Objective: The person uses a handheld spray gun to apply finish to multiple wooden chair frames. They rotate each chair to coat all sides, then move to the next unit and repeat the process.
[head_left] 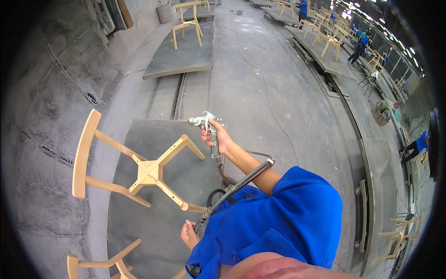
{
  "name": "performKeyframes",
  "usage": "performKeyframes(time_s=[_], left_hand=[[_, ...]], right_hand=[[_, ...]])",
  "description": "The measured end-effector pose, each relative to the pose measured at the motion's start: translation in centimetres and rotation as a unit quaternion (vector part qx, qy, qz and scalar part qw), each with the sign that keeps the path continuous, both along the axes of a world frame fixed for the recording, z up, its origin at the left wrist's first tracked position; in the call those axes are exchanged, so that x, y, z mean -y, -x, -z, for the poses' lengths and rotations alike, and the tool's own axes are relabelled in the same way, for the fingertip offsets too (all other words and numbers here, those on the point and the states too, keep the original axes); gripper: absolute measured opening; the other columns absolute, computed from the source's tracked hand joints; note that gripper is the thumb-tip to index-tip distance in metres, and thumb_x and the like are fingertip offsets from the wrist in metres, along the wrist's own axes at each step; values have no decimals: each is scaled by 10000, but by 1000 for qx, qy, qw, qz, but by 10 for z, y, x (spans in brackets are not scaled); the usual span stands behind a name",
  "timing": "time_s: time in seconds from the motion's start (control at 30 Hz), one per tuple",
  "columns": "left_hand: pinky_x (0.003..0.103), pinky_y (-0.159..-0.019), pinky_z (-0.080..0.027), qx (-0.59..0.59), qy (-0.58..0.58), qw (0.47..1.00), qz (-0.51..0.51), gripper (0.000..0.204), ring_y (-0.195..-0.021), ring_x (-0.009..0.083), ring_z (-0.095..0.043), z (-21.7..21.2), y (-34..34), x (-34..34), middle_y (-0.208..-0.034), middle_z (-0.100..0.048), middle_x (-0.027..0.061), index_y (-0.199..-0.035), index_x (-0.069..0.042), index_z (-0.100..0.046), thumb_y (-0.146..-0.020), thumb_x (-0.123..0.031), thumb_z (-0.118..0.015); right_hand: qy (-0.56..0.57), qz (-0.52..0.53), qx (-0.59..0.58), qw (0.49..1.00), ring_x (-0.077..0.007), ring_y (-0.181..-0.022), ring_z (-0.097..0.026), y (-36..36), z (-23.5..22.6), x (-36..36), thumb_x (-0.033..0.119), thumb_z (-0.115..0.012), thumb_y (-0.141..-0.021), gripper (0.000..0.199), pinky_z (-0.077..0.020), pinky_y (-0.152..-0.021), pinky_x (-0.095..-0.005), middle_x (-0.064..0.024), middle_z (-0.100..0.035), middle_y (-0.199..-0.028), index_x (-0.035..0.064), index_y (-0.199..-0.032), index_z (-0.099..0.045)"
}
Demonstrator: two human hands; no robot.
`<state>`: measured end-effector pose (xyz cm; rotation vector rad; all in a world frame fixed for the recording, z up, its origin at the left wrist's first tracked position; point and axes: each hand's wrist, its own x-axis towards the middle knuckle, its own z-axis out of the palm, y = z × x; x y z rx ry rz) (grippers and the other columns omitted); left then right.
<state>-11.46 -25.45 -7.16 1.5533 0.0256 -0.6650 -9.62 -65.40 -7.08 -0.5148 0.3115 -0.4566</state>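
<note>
My right hand (pixel 218 136) is wrapped round the grip of a metal spray gun (pixel 204 121), its nozzle turned left. A brown hose (pixel 225 174) runs down from the gun's handle. Lower down, my left hand (pixel 189 235) has its fingers curled beside the lower end of a thick dark hose (pixel 241 183); whether it grips this hose is hidden. Left of both hands stands a bare pale wooden chair frame (pixel 148 173) without a seat, with a curved backrest (pixel 85 156) at its left side. The gun is above the frame's right side, apart from it.
Under the chair frame lies a grey platform (pixel 162 221). Part of another wooden chair frame (pixel 109 264) shows at the lower left. Ahead, a chair (pixel 187 27) stands on a second platform (pixel 186 58). A thin hose (pixel 265 79) crosses the floor. Several people in blue work among chairs at the right.
</note>
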Motion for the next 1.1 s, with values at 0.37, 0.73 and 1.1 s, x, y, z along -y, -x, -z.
performKeyframes(time_s=[0.37,0.73,1.1], left_hand=[[283,-649,-440,9,2,992,-124,435,-740,101,-531,-7,19,-9,-790,-593,-6,-848,-33,-665,-969,-450,-634],[269,-640,-405,38,-1,977,-212,436,-720,82,-510,-25,48,-22,-711,-569,-35,-815,-37,-672,-1000,-423,-593],[228,-530,-328,45,161,929,-329,401,-588,51,-464,-19,64,-25,-672,-564,-21,-775,-52,-647,-1001,-379,-587]], right_hand=[[55,-64,-171,982,-156,-641,-605,-33,3,-10,403,-600,-965,349,-346,-404,-217,-36,-596,-732,55,-989,-621],[354,-223,-133,898,-148,-572,-612,-88,-70,-126,364,-598,-985,320,-342,-384,-225,-37,-608,-676,48,-948,-631],[756,-117,173,621,-50,-578,-530,-184,-271,-212,441,-675,-936,386,-336,-464,-251,40,-542,-620,86,-797,-616]])
